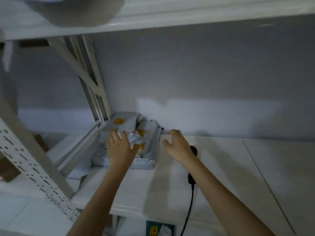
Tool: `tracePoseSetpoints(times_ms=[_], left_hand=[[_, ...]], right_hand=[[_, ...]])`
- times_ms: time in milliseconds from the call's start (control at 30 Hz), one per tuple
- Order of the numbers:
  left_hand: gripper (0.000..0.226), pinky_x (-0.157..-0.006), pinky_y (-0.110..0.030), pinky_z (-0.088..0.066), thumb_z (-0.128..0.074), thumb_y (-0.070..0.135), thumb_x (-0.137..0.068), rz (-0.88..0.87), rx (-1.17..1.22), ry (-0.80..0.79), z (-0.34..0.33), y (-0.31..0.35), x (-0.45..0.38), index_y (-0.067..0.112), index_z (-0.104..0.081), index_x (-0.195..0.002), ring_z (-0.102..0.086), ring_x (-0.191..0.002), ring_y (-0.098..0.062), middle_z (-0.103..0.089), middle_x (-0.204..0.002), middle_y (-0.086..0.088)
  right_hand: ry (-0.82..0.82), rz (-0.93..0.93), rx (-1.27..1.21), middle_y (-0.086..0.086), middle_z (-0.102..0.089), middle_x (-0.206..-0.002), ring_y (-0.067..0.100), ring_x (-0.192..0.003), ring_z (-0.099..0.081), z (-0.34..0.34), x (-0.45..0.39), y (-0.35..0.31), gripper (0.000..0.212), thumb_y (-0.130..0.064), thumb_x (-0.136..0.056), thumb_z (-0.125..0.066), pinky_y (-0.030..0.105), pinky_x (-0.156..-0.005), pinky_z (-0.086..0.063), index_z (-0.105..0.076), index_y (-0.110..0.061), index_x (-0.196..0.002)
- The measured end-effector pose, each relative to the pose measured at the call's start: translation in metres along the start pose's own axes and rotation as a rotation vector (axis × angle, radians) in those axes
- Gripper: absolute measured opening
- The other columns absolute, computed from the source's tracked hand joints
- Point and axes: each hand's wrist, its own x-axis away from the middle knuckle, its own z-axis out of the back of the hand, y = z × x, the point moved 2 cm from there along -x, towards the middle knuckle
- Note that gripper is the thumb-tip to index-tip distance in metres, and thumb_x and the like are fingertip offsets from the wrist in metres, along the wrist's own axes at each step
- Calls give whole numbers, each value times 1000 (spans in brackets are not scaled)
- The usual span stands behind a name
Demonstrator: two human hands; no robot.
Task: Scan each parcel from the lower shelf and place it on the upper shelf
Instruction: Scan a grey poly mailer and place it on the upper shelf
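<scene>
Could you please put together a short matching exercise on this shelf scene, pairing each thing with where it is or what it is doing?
Things:
1. left hand
2. right hand
3. black cable
4. pile of grey parcels

Places or states:
A. trails over the front edge of the shelf board
B. stacked in the back corner by the white upright
C. fingers spread on the front of the pile
D. rests on a flat white parcel to the right of the pile

Pairs: 1-C, 2-D, 3-A, 4-B
</scene>
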Motion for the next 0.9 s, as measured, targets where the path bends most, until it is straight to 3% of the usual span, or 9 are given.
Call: tracePoseSetpoints(times_ms=[100,167,233,300,400,600,900], left_hand=[[76,-78,-54,-51,-87,39,-55,35,19,-27,-11,-36,-27,-12,-59,-105,-58,-98,-54,-53,-112,-43],[86,-101,-53,-37,-75,48,-71,111,54,-46,-15,-57,-46,-8,-44,-130,-38,-128,-50,-33,-139,-40],[93,-111,-46,-24,-64,54,-79,158,88,-113,-21,-73,-62,-2,-26,-142,-22,-139,-42,-16,-150,-31],[97,-110,-45,-25,-64,58,-77,161,125,-141,-25,-82,-74,0,-22,-143,-22,-139,-41,-16,-151,-30],[108,-108,-48,-28,-68,65,-67,155,145,-179,-36,-89,-86,0,-24,-142,-27,-137,-43,-20,-150,-31],[127,-114,-49,-18,-64,79,-54,178,126,-245,-63,-95,-97,-1,-19,-143,-17,-140,-44,-18,-150,-31],[111,-109,-46,-27,-67,70,-63,227,140,-212,-65,-94,-103,2,-25,-140,-31,-131,-43,-29,-142,-28]], right_hand=[[-132,-56,-206,10,-55,-108,22,-97,-57,-36,-23,-31,23,-27,-96,-46,32,-79,-46,-53,-11,-110],[-153,-118,-313,34,-54,-115,42,-105,-55,-60,-40,-49,42,-22,-96,-46,46,-87,-44,-50,14,-117],[-155,-145,-354,36,-54,-99,41,-88,-58,-84,-58,-63,39,-23,-94,-47,46,-73,-47,-53,15,-106],[-174,-179,-375,16,-55,-78,20,-68,-52,-105,-78,-69,32,-26,-91,-47,30,-57,-36,-53,4,-84],[-125,-225,-416,1,-32,-59,14,-53,-32,-125,-102,-68,36,-18,-92,-46,27,-52,-23,-32,-14,-59],[-114,-263,-373,-3,-29,-57,13,-52,-29,-139,-114,-71,34,-17,-90,-46,29,-54,-22,-28,-18,-61],[-161,-211,-347,-1,-25,-59,12,-54,-26,-141,-116,-66,32,-13,-87,-45,30,-55,-19,-26,-18,-61]])
